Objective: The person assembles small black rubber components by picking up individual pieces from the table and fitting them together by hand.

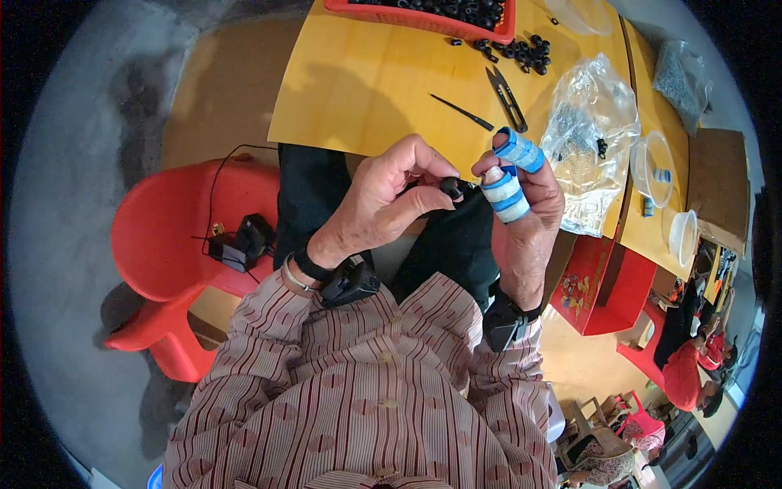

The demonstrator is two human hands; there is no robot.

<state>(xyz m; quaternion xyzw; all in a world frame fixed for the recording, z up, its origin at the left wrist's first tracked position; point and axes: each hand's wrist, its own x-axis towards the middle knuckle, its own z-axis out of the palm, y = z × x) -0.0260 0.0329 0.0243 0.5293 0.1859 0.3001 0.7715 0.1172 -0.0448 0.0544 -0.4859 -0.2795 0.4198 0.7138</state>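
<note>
My left hand (399,191) pinches a small black ring-like part (451,188) between thumb and forefinger, above my lap at the table's front edge. Close beside it on the right is my right hand (529,187), its thumb and a finger wrapped in blue and white tape (507,196). Those taped fingers are pressed together, with a tiny shiny piece at their tips, too small to name. It points toward the black part; whether the two touch, I cannot tell.
On the yellow table (350,73) lie thread snips (507,99), a thin black screwdriver-like tool (461,112), loose black parts (529,54) and a clear plastic bag (590,122) of small metal pieces. A red basket (423,18) holds more black parts. Left stands a red chair (163,220).
</note>
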